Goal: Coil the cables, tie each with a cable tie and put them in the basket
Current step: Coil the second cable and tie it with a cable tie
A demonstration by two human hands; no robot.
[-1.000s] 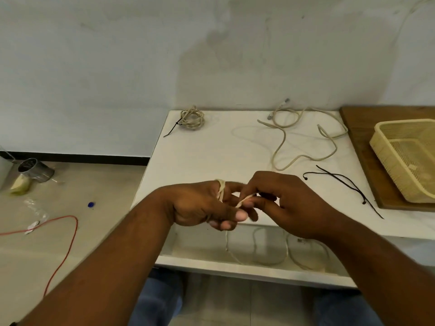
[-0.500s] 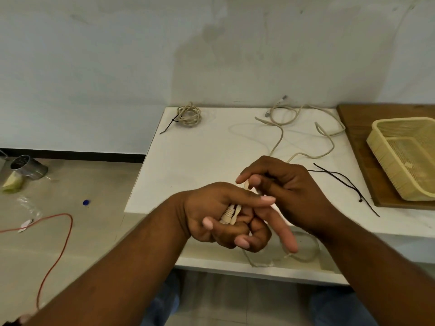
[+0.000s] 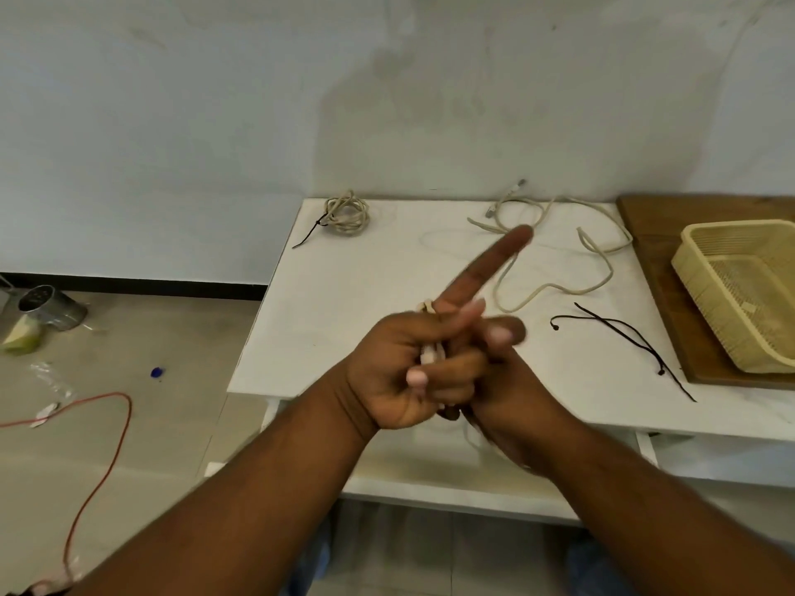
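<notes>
- A tied coil (image 3: 346, 215) is lying at the back left corner of the table (image 3: 344, 303).
- The left hand (image 3: 404, 372) is gripping a pale cable (image 3: 430, 354) in its curled fingers, with the forefinger pointing straight out.
- The right hand (image 3: 512, 393) is sitting partly hidden behind the left hand; I cannot tell its grip.
- A loose cable (image 3: 559, 251) and black ties (image 3: 619, 333) are lying farther right.
- The basket (image 3: 705, 268) is sitting on a wooden board (image 3: 645, 217).

Beige cables (image 3: 555, 255), black ties (image 3: 619, 333), cream basket (image 3: 705, 273)

No readable text, label, brand, number or sign shows on anything in view.
</notes>
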